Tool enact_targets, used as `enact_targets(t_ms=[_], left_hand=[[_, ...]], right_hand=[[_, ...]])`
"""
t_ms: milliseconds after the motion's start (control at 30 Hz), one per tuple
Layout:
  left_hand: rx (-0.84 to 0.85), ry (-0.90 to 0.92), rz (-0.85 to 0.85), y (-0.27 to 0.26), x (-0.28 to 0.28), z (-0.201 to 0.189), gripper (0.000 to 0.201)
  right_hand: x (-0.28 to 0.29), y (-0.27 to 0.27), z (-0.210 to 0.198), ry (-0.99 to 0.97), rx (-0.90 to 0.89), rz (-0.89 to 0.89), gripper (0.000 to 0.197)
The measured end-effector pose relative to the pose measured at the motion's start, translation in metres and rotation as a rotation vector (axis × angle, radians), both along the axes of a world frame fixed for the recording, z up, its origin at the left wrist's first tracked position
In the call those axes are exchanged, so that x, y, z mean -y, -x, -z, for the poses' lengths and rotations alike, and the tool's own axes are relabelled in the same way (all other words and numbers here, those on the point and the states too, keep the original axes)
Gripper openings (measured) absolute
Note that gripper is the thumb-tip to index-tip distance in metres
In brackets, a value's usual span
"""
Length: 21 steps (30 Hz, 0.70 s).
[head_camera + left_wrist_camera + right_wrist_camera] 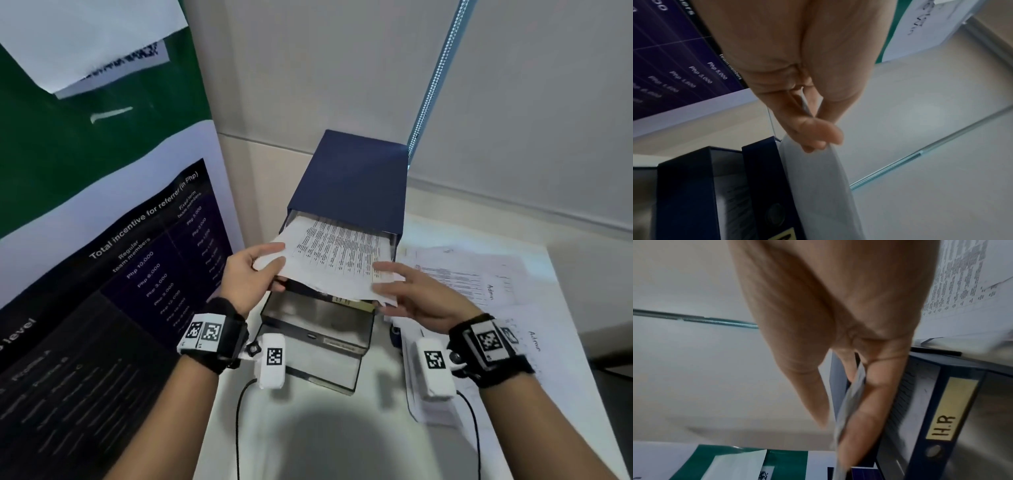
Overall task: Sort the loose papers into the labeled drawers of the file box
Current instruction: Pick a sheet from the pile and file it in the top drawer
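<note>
A dark blue file box (pixel 349 178) stands on the white table with several drawers pulled out in steps. A sheaf of printed papers (pixel 335 253) lies slanted over the open top drawer, its far end under the box's lid. My left hand (pixel 275 255) pinches the sheaf's left edge between thumb and fingers; the left wrist view shows that pinch on the papers (pixel 818 178). My right hand (pixel 380 284) holds the near right corner, thumb above and fingers beneath, with the papers (pixel 846 410) between them. The drawer below carries a yellow label (pixel 949 408) reading H.R.
More loose papers (pixel 462 274), some marked Admin, lie spread on the table right of the box. A large dark poster (pixel 137 274) leans close on the left. Lower drawers (pixel 318 329) jut toward me. Walls stand behind the box, and cables hang from my wrists.
</note>
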State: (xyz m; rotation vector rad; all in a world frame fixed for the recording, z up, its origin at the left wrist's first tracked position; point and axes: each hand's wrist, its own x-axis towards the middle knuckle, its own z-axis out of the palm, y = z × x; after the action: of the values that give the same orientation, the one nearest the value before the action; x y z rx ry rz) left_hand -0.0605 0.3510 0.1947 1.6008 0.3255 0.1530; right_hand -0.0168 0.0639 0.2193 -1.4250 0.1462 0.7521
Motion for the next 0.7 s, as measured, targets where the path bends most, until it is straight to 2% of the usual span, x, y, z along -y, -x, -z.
enact_targets(t_ms=[67,133,233,300,367,433,467,533,600,667,700], left_hand=[[0.007,-0.130,-0.054,-0.014,0.001,0.003,0.019],[0.026,-0.309,-0.103,-0.030,0.007,0.003,0.019],[0.126,-0.551,-0.126,-0.059,0.017,0.004,0.024],[0.150,-0.732,-0.070,-0.079,0.023,0.012,0.020],[0.092,-0.969,0.024,-0.093,0.030,0.018,0.018],[-0.020,-1.199,0.140,-0.103,0.037,0.025,0.031],[-0.080,-1.279,0.178,-0.105,0.041,0.027,0.038],[-0.144,-1.357,0.163,-0.109,0.048,0.033,0.047],[-0.125,-1.373,0.092,-0.109,0.052,0.035,0.046],[-0.043,-1.334,0.021,-0.106,0.060,0.035,0.039],[0.025,-1.297,-0.011,-0.104,0.067,0.033,0.034]], right_hand=[[0.000,-0.007,0.001,0.017,0.019,0.012,0.027],[-0.006,-0.020,0.004,0.038,0.066,0.123,0.016],[-0.014,-0.049,0.012,0.111,0.153,0.245,0.013],[-0.018,-0.065,0.017,0.228,0.239,0.258,0.013],[-0.022,-0.076,0.022,0.385,0.330,0.243,0.013],[-0.023,-0.081,0.023,0.480,0.403,0.206,0.015],[-0.022,-0.080,0.022,0.465,0.414,0.202,0.015],[-0.010,-0.074,0.020,0.351,0.400,0.242,0.015],[0.017,-0.061,0.026,0.268,0.349,0.308,0.015],[0.065,-0.044,0.053,0.310,0.281,0.395,0.018],[0.093,-0.036,0.073,0.411,0.254,0.415,0.021]])
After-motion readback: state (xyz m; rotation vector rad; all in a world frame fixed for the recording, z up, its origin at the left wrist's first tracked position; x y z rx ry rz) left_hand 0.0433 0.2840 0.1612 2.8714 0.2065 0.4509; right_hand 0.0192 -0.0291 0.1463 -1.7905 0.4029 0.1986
